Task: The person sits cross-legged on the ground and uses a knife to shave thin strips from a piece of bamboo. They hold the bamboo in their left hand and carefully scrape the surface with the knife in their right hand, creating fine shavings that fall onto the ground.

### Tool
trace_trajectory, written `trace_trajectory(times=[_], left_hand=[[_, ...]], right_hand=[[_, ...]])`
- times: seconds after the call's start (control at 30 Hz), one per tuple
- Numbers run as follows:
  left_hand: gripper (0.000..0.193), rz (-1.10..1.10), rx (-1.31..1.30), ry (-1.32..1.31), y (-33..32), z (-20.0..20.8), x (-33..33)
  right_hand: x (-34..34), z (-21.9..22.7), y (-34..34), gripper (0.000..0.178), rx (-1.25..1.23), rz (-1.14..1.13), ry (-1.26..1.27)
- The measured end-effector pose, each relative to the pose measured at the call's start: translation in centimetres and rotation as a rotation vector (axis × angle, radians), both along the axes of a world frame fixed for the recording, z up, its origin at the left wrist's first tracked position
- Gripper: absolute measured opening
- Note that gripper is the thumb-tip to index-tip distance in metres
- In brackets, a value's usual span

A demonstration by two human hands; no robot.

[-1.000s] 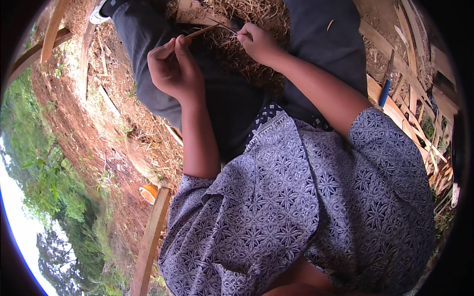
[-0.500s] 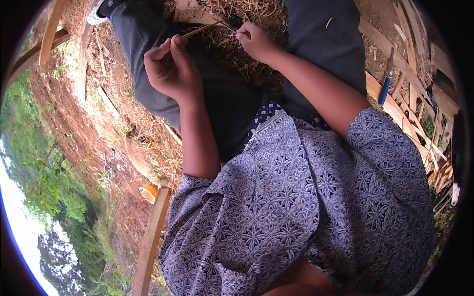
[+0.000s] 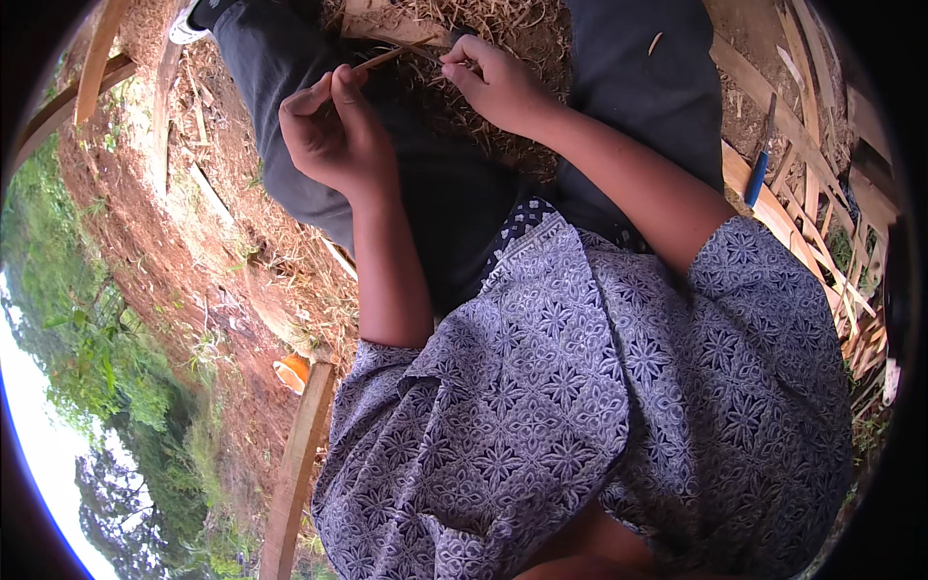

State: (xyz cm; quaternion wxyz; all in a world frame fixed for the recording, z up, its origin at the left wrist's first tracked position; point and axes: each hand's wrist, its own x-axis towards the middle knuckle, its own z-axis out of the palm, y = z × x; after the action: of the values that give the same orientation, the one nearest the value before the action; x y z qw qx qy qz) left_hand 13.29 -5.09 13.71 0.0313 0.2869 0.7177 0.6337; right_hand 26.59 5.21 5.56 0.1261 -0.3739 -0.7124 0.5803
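Between thumb and fingers of my left hand a thin wooden stick is pinched, its free end pointing up and to the right. My right hand is closed around a small knife; its handle is hidden in the fist. The narrow dark blade shows only faintly beside the stick's far end; whether it touches the wood I cannot tell. Both hands are over my spread legs in dark trousers.
At the right lie many wood strips and a blue-handled tool. A pale board lies on the shavings between my feet. A wooden post and an orange object are at the lower left, beside a reddish dirt slope.
My right hand has shifted slightly left, toward the stick, and the blade shows less. The left hand stays nearly still, its stick tipped up a little.
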Motion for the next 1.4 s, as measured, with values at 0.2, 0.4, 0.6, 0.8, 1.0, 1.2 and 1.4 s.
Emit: trace_trajectory(times=[0.2, 0.4, 0.6, 0.8, 1.0, 1.2, 1.4], left_hand=[[0.015, 0.024, 0.019, -0.019, -0.2, -0.3, 0.2], [0.016, 0.007, 0.028, -0.018, 0.2, -0.2, -0.1], [0.016, 0.012, 0.005, -0.009, 0.3, -0.3, -0.5], [0.017, 0.033, 0.021, -0.025, 0.1, -0.3, 0.0], [0.018, 0.059, 0.011, -0.009, 0.1, -0.1, 0.1], [0.020, 0.062, 0.062, -0.081, 0.4, 0.1, 0.1], [0.021, 0.044, 0.059, -0.063, 0.7, 0.3, 0.0]], right_hand=[[-0.3, 5.2, 0.0, 0.019, -0.065, 0.136, -0.032], [-0.1, 0.1, 0.6, 0.019, -0.026, 0.068, -0.191], [0.3, -3.4, 1.0, 0.019, -0.114, 0.016, -0.257], [-0.3, 2.4, 0.0, 0.018, 0.015, 0.119, -0.004], [-0.4, 3.2, -0.4, 0.019, 0.004, 0.062, 0.090], [-0.3, 1.9, 0.2, 0.021, -0.063, 0.053, -0.067], [0.2, -1.2, 0.5, 0.019, -0.044, 0.013, -0.172]])
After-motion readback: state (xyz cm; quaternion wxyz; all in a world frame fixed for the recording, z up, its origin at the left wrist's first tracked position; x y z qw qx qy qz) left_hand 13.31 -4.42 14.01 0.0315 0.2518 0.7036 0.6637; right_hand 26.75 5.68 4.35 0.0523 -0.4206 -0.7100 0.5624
